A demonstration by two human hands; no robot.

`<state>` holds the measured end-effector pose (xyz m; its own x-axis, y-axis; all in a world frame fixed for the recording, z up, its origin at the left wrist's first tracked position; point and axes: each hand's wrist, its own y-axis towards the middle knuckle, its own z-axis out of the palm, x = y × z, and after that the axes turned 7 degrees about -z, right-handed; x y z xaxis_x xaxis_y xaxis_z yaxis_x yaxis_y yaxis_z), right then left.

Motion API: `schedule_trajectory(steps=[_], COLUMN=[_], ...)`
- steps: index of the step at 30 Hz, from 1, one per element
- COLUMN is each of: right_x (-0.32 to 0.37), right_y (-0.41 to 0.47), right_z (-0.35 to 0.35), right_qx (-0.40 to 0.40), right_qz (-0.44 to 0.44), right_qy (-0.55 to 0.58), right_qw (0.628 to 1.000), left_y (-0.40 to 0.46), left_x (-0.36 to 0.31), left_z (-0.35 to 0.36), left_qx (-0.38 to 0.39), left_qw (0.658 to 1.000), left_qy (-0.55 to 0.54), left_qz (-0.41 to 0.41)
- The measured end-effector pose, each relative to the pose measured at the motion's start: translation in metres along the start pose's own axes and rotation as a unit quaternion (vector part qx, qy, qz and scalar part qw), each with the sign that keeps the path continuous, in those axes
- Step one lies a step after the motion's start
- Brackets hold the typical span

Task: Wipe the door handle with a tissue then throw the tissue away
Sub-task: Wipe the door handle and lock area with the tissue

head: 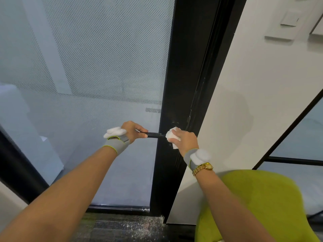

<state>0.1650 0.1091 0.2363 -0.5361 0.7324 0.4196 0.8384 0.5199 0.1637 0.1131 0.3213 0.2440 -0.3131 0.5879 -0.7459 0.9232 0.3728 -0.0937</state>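
Observation:
A black lever door handle (154,135) sticks out leftward from the black frame of a frosted glass door (97,70). My left hand (133,132) is closed around the free end of the handle. My right hand (183,139) presses a crumpled white tissue (171,136) against the handle's base at the door frame. Both wrists wear grey bands with white pads, and a gold watch sits on the right one.
A lime green chair (265,205) stands close at the lower right, under my right forearm. A white wall (253,95) with a switch plate (286,25) runs right of the door. Dark carpet (122,227) lies below the door.

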Motion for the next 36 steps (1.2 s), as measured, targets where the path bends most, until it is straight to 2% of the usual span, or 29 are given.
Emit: schedule_trajectory(steps=[3,7,11,15,19,23,28,36], right_x=[0.008,0.034,0.033,0.025,0.048,0.068,0.047,0.079], right_y=[0.005,0.016,0.018,0.018,0.03,0.036,0.036,0.049], right_z=[-0.004,0.005,0.011,0.009,0.022,0.032,0.02,0.032], right_qx=[0.032,0.049,0.044,0.036,0.048,0.063,0.085,0.11], right_qz=[-0.088,-0.16,-0.149,-0.101,-0.063,-0.077,-0.085,-0.123], right_qy=[-0.068,-0.033,0.016,0.101,0.047,0.057,0.094,0.022], right_qw=[0.993,0.985,0.988,0.989,0.996,0.993,0.988,0.986], left_y=[-0.001,-0.002,-0.008,-0.015,-0.022,-0.027,-0.024,-0.024], left_x=[0.0,0.008,0.024,0.037,0.039,0.041,0.047,0.044], left_z=[-0.002,-0.007,-0.016,-0.034,-0.039,-0.042,-0.045,-0.04], left_qx=[-0.003,0.026,0.03,0.014,0.005,0.007,-0.005,-0.024], left_qw=[0.999,0.99,0.969,0.963,0.961,0.968,0.968,0.967], left_qy=[-0.024,-0.117,-0.218,-0.237,-0.247,-0.218,-0.22,-0.226], left_qz=[-0.027,-0.076,-0.113,-0.129,-0.126,-0.122,-0.121,-0.116])
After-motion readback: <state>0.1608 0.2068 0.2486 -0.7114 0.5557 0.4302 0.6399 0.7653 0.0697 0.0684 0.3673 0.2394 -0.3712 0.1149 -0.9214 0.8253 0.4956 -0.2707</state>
